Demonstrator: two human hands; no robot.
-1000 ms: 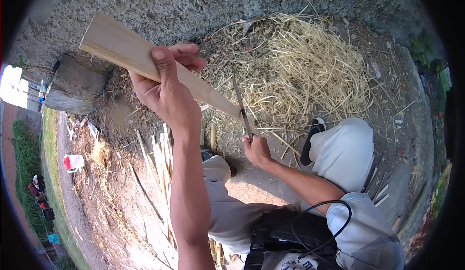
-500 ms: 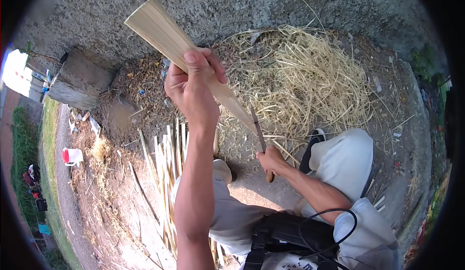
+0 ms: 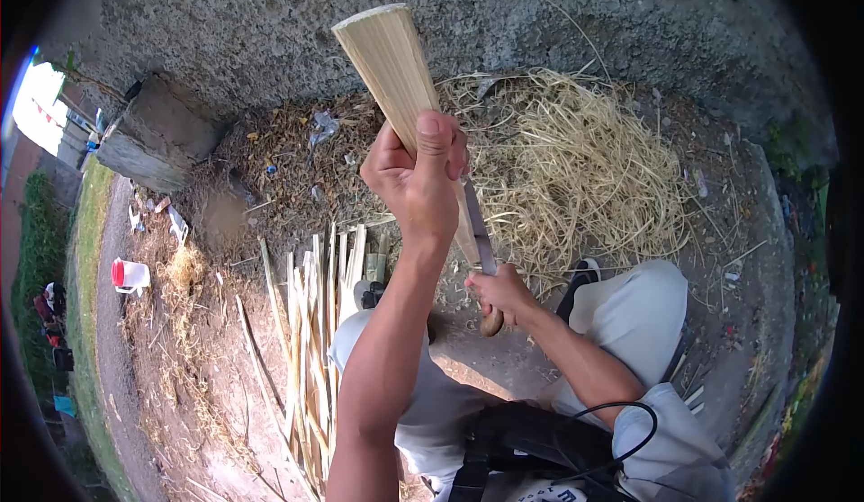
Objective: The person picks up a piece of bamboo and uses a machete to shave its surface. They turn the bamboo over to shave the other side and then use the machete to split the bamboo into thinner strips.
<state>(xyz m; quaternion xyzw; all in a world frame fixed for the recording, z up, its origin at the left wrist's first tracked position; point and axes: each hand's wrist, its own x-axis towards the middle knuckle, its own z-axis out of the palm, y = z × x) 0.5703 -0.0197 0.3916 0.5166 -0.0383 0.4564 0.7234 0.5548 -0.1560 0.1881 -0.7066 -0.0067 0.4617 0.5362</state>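
Note:
My left hand (image 3: 418,167) is wrapped around a flat, pale strip of split bamboo (image 3: 389,63), thumb lying along its face. The strip's wide end points up toward the wall, and its lower part runs down behind my hand toward the right. In my right hand (image 3: 504,293) is a knife (image 3: 481,237), gripped by its wooden handle, whose butt shows below the fist. The blade points up and lies along the strip's lower part, its tip close below my left hand.
A heap of thin shavings (image 3: 594,174) lies by the rough wall (image 3: 297,43). Long split strips (image 3: 310,340) rest on the ground left of my legs. A stone block (image 3: 162,138) and a white container with a red lid (image 3: 131,274) stand farther left.
My left hand has moved right and slightly down, and the strip stands more upright. The knife blade now lies higher along the strip, nearer my left hand.

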